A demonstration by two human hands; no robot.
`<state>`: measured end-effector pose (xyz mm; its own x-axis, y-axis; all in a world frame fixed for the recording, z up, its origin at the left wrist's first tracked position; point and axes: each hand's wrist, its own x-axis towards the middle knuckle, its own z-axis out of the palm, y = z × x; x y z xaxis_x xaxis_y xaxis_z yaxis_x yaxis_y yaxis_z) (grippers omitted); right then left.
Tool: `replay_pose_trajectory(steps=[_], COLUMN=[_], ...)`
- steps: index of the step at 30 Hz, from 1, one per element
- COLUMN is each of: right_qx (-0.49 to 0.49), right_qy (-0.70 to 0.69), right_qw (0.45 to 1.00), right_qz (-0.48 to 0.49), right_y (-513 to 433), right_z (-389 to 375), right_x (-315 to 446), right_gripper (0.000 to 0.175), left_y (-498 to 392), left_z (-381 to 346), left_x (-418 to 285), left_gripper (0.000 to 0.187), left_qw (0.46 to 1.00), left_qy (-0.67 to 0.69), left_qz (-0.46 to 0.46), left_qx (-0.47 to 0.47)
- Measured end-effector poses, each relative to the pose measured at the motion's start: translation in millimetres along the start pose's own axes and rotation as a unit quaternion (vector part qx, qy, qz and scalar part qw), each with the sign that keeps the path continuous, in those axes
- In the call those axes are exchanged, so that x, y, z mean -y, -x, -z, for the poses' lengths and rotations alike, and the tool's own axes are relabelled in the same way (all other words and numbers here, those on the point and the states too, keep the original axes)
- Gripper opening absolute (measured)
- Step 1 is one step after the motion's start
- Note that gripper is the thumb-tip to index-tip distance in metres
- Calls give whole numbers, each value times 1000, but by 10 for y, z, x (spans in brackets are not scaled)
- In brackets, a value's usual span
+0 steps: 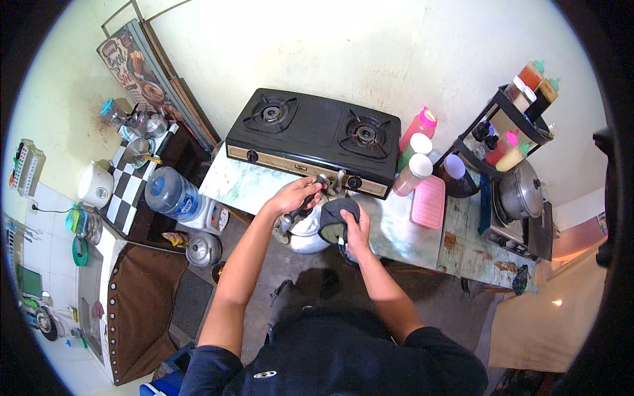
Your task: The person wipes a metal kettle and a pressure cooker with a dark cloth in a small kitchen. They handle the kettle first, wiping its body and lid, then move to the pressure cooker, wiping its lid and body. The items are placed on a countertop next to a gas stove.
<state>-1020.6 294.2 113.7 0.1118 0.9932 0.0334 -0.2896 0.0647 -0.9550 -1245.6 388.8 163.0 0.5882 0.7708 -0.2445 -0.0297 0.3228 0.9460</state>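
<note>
A silver metal kettle (309, 235) is in front of me at the near edge of the marbled tabletop, below the two-burner gas stove (312, 133). My left hand (295, 197) is closed around the kettle's black handle (300, 212). In my right hand (355, 227) is a dark folded cloth (334, 218), held against the kettle's right side and covering part of it. The kettle's spout tip (339, 182) points toward the stove's front panel, close to the right knob (354, 182). Neither burner bears a pot.
Capped bottles (418, 168) and a pink plastic box (428, 202) stand right of the stove. Further right are a black bottle rack (520, 114) and a pot on another stove (520, 190). At left are a water dispenser (210, 215) and a lidded pot (203, 248) on the floor.
</note>
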Motion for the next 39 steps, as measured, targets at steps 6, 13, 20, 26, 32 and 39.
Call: replay_pose_trajectory(steps=[6,13,20,26,32,39], right_qx=[1,5,9,-30,-38,-226], right_qy=[269,489,675,746,730,636], right_qw=[925,762,666,646,677,725], right_qz=[269,424,316,157,83,138], right_y=[621,770,1107,1251,1369,1333], right_z=[-666,-1281,-1497,-1728,-1451,-1351], right_x=[323,-254,-744,-822,-758,-644], right_gripper=[26,54,51,50,46,38], left_y=[-37,-74,-84,-142,-228,-197], left_z=[24,18,13,49,32,21], left_x=[66,58,51,118,159,133], left_gripper=[30,29,42,36,35,45], left_qw=[998,987,969,969,969,942], left_qy=[-41,-156,-231,-234,-228,-300], left_qz=[-41,-41,-74,-69,-73,-109], left_qx=[7,-19,-43,-39,-55,-103])
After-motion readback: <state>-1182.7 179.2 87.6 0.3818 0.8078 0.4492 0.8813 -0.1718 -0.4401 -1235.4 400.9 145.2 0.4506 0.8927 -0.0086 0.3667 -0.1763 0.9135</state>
